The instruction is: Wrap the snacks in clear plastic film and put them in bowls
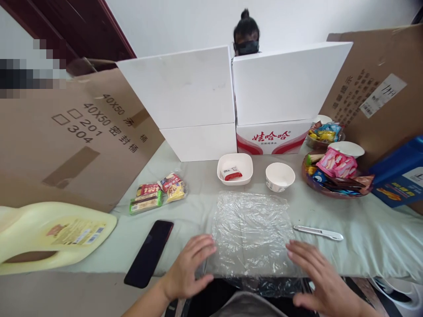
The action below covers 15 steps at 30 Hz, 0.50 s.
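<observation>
A clear plastic bag (253,233) lies spread and crinkled on the table, its near end hanging over the front edge. My left hand (191,266) is at its left side, fingers apart, with fingertips close to the bag's edge. On the opposite side my right hand (319,279) hovers with fingers stretched out, nothing in it. Whether the fingertips touch the plastic I cannot tell. Just beyond the bag stand a square white bowl (246,178) holding a small red-and-white packet (231,173), and a round white bowl (280,177). A white utility knife (319,232) rests right of the bag.
A black phone (149,253), wrapped snacks (158,193) and a pale yellow jug (66,233) lie to the left. At right is a snack-filled bowl (333,192) near a blue box (401,176). White boxes (198,97) wall off the back; a person's head (246,35) shows behind.
</observation>
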Tool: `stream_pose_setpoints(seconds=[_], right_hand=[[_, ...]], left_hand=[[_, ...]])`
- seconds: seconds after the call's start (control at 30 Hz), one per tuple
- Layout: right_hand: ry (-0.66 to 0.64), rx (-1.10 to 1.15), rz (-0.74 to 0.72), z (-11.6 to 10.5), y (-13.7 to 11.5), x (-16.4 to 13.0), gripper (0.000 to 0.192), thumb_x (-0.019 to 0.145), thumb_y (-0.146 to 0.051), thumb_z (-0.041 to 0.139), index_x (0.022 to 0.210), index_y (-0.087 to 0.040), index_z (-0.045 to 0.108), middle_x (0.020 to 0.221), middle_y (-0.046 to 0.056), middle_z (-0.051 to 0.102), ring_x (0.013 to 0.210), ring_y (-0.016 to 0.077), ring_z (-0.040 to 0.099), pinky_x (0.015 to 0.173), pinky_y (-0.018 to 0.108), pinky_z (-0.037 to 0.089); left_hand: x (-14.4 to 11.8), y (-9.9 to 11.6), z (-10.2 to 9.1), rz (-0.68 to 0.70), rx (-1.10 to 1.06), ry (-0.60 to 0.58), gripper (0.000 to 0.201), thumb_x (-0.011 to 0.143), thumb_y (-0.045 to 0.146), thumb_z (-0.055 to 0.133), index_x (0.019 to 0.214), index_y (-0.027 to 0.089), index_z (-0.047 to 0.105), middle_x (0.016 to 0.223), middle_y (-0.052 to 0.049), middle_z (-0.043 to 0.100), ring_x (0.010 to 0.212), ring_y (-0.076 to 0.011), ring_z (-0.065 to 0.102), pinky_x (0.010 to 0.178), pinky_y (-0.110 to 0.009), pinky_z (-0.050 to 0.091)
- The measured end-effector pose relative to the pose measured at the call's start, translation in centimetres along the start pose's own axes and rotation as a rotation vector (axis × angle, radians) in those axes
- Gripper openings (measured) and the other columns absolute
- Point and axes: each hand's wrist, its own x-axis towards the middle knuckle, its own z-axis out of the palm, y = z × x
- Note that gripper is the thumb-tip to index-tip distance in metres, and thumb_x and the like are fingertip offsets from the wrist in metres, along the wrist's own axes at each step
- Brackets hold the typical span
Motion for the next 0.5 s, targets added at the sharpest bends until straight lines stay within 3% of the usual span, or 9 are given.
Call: stream_pose_setpoints(seconds=[0.07,0.13,0.27,0.4,0.5], right_hand=[[-0.034,-0.068,-0.066,1.1,-0.8,-2.1,0.071,0.082,-0.053,0.064,0.144,-0.028,0.039,0.140,0.006,0.053,0.132,0.0278,0.045,0.104,0.043,0.041],[-0.050,-0.133,-0.085,2.2,-1.4,-2.7,0.058,0.086,-0.033,0.062,0.141,-0.032,0.044,0.137,0.002,0.056,0.129,0.0242,0.049,0.102,0.039,0.043],[-0.054,-0.048,0.020,2.6,-2.0,-1.0,0.034,0.088,-0.021,0.056,0.121,-0.030,0.060,0.121,0.002,0.066,0.111,0.0212,0.061,0.095,0.039,0.048],[0.002,0.174,0.148,1.1,-1.9,1.0,0.019,0.089,-0.018,0.051,0.103,-0.026,0.062,0.104,0.006,0.069,0.105,0.0218,0.062,0.092,0.039,0.051],[0.145,0.290,0.276,0.9,-1.2,2.3,0.014,0.091,-0.023,0.049,0.096,-0.025,0.062,0.105,0.007,0.068,0.107,0.0224,0.062,0.088,0.036,0.053]], left_hand=[[-1.3,0.6,1.0,0.038,0.040,-0.100,0.065,0.078,0.026,0.066,0.139,0.029,0.044,0.143,-0.010,0.048,0.135,-0.0317,0.041,0.108,-0.054,0.037],[-1.3,1.1,2.0,0.015,0.068,-0.167,0.057,0.080,0.015,0.059,0.134,0.031,0.049,0.144,-0.007,0.048,0.138,-0.0295,0.037,0.110,-0.053,0.036],[0.7,2.3,2.0,-0.074,-0.046,-0.190,0.029,0.086,0.010,0.048,0.103,0.027,0.065,0.120,-0.005,0.066,0.130,-0.0251,0.048,0.109,-0.046,0.039],[2.4,2.5,0.3,-0.219,-0.248,-0.149,0.019,0.092,0.019,0.043,0.091,0.023,0.062,0.090,-0.004,0.069,0.091,-0.0191,0.065,0.085,-0.033,0.053],[3.6,1.4,-0.5,-0.403,-0.335,-0.055,0.019,0.094,0.026,0.041,0.087,0.021,0.058,0.075,-0.001,0.064,0.067,-0.0145,0.060,0.066,-0.025,0.050]])
